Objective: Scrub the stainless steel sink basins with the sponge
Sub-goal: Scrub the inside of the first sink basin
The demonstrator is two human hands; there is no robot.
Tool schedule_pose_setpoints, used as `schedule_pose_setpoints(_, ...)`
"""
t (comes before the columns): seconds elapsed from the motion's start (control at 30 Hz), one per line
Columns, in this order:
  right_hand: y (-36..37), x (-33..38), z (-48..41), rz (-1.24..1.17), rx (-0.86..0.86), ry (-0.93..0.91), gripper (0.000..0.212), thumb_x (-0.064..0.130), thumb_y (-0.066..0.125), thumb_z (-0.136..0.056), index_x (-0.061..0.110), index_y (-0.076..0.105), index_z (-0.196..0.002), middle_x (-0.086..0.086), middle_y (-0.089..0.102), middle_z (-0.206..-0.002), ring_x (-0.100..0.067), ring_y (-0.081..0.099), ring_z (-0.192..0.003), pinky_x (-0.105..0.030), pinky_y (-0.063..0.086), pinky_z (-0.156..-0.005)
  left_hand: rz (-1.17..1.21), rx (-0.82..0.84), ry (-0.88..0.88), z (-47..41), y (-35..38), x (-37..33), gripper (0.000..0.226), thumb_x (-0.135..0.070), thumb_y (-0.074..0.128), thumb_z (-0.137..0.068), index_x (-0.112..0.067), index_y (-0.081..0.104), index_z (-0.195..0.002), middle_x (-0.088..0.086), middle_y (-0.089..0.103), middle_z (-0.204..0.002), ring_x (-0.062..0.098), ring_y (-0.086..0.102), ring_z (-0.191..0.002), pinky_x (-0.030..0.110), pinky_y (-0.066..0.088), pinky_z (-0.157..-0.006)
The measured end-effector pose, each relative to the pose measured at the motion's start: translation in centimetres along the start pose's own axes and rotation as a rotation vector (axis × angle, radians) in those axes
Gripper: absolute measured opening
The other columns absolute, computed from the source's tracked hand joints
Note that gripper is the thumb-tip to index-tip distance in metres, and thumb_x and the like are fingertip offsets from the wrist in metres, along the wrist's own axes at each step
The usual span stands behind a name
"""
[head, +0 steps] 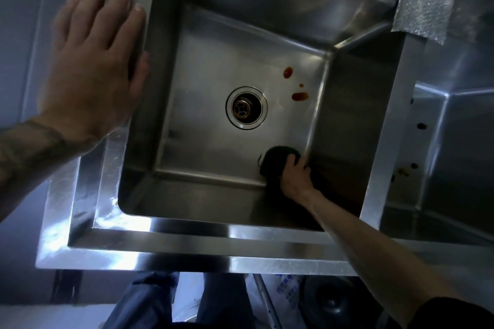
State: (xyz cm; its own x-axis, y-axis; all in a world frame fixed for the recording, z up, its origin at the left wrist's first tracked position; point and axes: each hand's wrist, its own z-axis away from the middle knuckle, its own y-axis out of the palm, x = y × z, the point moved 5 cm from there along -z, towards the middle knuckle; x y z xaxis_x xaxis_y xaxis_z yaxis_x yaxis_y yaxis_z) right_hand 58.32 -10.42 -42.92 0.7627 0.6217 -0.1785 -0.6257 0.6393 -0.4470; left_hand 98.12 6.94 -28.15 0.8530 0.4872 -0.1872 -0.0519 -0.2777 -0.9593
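A deep stainless steel sink basin (203, 67) fills the middle of the view, with a round drain (246, 107) in its floor. Brown stains (299, 96) lie on the floor to the right of the drain. My right hand (295, 176) reaches down into the basin's near right corner and presses a dark sponge (276, 159) against the floor. My left hand (95, 61) rests flat, fingers spread, on the sink's left rim. A second basin (454, 141) to the right shows several small brown spots on its wall.
A grey patch of tape (422, 9) sticks on the divider at the back right. The sink's front rim (187, 251) runs across the bottom. Below it are my legs in dark trousers (149, 302) and a white bag with print (283, 294).
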Motion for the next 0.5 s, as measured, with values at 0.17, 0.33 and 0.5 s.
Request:
schedule_pose_setpoints(0.17,-2.6,3.3,0.2,-0.197,-0.065,-0.062,0.082,0.03,0.059,-0.102,-0.002,0.007,-0.157,-0.034,0.019,-0.156,-0.053,0.033,-0.14,-0.052,0.034,-0.115,0.006,-0.044,-0.026,0.4,4.7,2.9,0.066,-0.051,0.03,-0.109,-0.034,0.01,-0.17,-0.01,0.002,-0.178,0.018,0.001,-0.165,0.054,0.013,-0.132)
schedule_pose_setpoints(0.33,-1.7,4.5,1.4,-0.214,-0.091,-0.225,0.07,0.015,0.062,-0.098,0.007,0.022,-0.153,-0.027,0.023,-0.152,-0.052,0.042,-0.13,-0.052,0.042,-0.11,-0.077,-0.038,-0.043,1.1,10.3,7.0,0.072,-0.056,0.032,-0.101,-0.034,0.02,-0.169,-0.004,0.014,-0.178,0.025,0.011,-0.165,0.058,0.02,-0.129)
schedule_pose_setpoints(0.5,-1.9,-0.8,0.4,-0.181,-0.07,0.023,0.076,0.014,0.057,-0.101,0.006,0.009,-0.159,-0.032,0.013,-0.159,-0.056,0.038,-0.135,-0.051,0.04,-0.111,-0.237,-0.038,0.012,0.8,11.9,8.0,0.078,-0.057,0.031,-0.091,-0.033,0.032,-0.166,-0.002,0.022,-0.176,0.028,0.017,-0.163,0.047,0.006,-0.13)
